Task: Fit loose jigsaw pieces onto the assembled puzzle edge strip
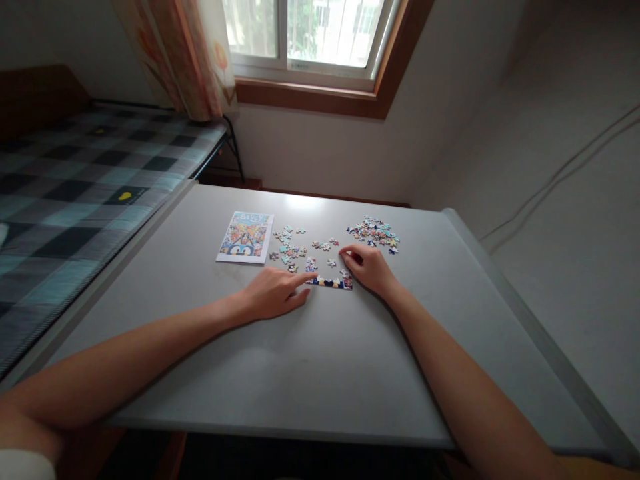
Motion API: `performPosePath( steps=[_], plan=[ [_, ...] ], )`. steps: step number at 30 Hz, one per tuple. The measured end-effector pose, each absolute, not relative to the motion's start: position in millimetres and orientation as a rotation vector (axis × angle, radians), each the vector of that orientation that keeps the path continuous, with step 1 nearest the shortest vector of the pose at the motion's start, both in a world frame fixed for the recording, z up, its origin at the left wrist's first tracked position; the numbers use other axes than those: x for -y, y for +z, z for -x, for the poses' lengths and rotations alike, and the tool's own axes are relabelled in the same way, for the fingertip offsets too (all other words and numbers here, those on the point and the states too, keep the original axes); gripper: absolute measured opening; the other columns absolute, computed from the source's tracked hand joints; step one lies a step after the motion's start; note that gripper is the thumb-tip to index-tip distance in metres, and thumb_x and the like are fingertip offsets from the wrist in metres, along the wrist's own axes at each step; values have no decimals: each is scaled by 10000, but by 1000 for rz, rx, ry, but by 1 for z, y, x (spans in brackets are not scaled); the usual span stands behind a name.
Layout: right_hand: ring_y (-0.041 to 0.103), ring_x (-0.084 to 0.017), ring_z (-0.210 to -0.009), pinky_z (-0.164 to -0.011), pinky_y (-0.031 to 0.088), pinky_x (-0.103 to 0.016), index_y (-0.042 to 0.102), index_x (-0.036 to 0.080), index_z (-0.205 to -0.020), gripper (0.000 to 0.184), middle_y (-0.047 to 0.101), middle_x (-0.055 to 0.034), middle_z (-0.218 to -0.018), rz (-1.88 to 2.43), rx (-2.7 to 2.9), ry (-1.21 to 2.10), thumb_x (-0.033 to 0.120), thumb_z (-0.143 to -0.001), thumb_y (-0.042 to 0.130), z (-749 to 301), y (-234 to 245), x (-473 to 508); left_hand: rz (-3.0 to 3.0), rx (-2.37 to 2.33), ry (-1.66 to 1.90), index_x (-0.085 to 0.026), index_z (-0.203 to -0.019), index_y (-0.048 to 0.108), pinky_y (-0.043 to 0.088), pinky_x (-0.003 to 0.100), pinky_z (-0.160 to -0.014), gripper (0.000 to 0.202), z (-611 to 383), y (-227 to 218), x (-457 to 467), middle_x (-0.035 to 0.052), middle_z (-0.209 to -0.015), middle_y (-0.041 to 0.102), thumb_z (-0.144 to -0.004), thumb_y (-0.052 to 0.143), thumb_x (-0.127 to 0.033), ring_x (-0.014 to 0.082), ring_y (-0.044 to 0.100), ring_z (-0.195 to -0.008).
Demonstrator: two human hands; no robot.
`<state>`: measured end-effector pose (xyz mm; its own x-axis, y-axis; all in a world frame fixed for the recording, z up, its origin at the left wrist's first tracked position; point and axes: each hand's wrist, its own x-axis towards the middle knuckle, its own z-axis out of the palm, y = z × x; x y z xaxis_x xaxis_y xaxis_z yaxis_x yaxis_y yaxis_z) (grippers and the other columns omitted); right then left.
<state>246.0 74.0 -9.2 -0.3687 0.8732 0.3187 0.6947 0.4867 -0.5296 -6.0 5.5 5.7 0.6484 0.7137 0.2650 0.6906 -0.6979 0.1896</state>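
Note:
A joined strip of jigsaw puzzle (330, 283) lies on the table, its lower edge and corners put together. My left hand (274, 292) rests to its left, thumb and forefinger apart, the forefinger tip touching the strip's left end. My right hand (369, 267) is at the upper right of the strip with its fingers curled in a pinch. Whatever is between those fingertips, if anything, is too small to tell. Close to them lie a few loose puzzle pieces (325, 245), and one single piece (331, 263) sits just above the strip.
Beyond my right hand is a pile of puzzle pieces (376, 231). More scattered pieces (287, 250) lie left of centre, beside a printed picture sheet (245, 237). A bed with a checked cover (125, 160) adjoins the grey table (310, 373) on the left.

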Motion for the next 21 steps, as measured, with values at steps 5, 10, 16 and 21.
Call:
performPosePath(
  steps=[5, 10, 16, 21],
  plan=[
    [474, -119, -563, -595, 370, -240, 698, 162, -921, 242, 580, -10, -636, 1275, 2164, 437, 269, -827, 503, -246, -8, -72, -2798, -1172, 485, -241, -1194, 599, 357, 207, -538, 336, 5, 6, -6, -1, -662, 665, -918, 433, -335, 118, 590, -562],
    [449, -105, -558, -576, 350, -237, 739, 186, -937, 285, 565, -10, -657, 1156, 2248, 488, 188, -803, 487, -248, -4, -69, -2795, -1146, 519, -237, -1162, 616, 349, 201, -526, 314, 6, 6, -6, -8, -656, 663, -915, 440, -319, 107, 589, -555],
    [442, -93, -543, -560, 346, -233, 763, 196, -885, 312, 533, -4, -638, 1121, 2244, 516, 123, -762, 486, -248, -5, -70, -2790, -1139, 536, -236, -1158, 616, 354, 194, -525, 313, 6, 3, -7, -3, -695, 678, -914, 441, -324, 99, 591, -560],
    [450, -89, -540, -547, 359, -233, 760, 192, -890, 303, 544, -5, -650, 1053, 2177, 544, 110, -764, 497, -248, -8, -72, -2785, -1135, 526, -237, -1157, 618, 339, 194, -519, 310, 6, 5, -7, -11, -670, 671, -914, 446, -323, 98, 579, -541]
  ],
)
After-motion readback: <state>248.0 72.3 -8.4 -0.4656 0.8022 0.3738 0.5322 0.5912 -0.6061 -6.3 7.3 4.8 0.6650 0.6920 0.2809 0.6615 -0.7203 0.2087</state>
